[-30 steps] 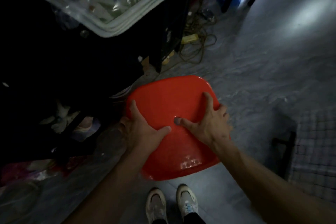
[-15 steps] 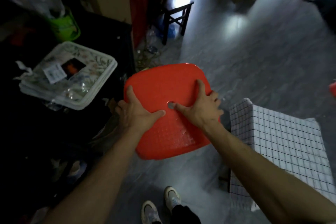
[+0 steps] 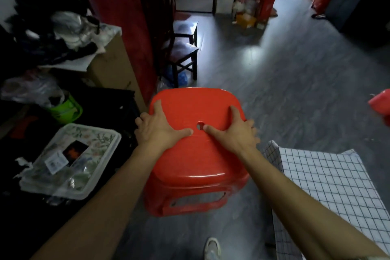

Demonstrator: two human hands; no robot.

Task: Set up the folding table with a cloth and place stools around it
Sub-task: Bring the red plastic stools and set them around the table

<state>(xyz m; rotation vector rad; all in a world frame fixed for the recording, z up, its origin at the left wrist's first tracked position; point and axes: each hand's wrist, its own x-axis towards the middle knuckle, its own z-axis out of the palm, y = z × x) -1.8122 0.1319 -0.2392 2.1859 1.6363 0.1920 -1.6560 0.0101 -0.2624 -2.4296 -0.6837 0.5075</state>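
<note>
Because the red plastic stool (image 3: 196,160) seems lifted off the floor at mid-frame, left grip (image 3: 157,129) and right grip (image 3: 236,133) clamp opposite seat edges, thumbs on top, likely keeping it level. Checked cloth-draped surface (image 3: 329,186) stands just beside, lower right.

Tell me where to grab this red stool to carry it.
Take the red stool by the left and right rims of its seat, from above, as the left hand and right hand do now: the wide flat top has rounded edges that fingers can hook, and its centre hole is small.
</note>
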